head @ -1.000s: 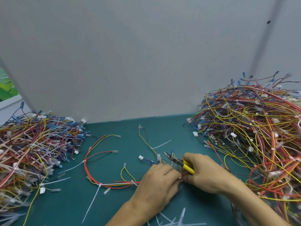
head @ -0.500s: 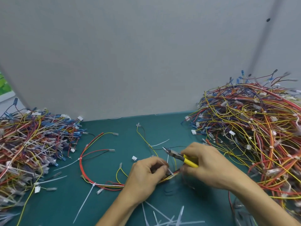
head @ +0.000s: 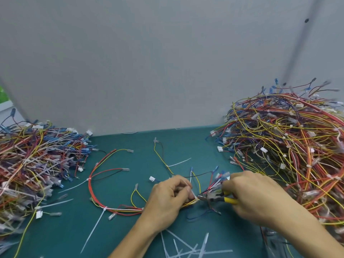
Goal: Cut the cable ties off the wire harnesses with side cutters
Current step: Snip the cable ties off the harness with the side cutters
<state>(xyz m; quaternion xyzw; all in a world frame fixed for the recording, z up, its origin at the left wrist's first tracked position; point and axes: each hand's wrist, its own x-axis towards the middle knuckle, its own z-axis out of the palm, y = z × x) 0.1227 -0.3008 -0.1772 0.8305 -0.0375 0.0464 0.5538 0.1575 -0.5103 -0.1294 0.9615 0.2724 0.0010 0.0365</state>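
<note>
**A:** Hands first: what were they doing?

**B:** From my seat I saw the left hand curled over the wire harness on the green worktop. Its fingers were pinching the bundle right beside a white cable tie. The right hand was clenched round the yellow handles of the side cutters. The nose of the tool met the bundle just at the left fingertips. I could not tell whether the blades had closed.

**A:** And the harness itself?

**B:** It lay flat on the worktop. From under the left hand it ran out to the left in a red and yellow loop. Its loose ends, tipped with clear and blue connectors, fanned up between the two hands. A second tie was cinched round the loop, with its long tail pointing toward the near edge.

**A:** Anything else on my screen worth noting?

**B:** A low left heap of harnesses sat well apart from the work. A taller right heap lay close behind the right hand (both too tangled for me to count). Some loose tie strips lay crossed over one another between the forearms. A grey panel stood behind everything.
</note>
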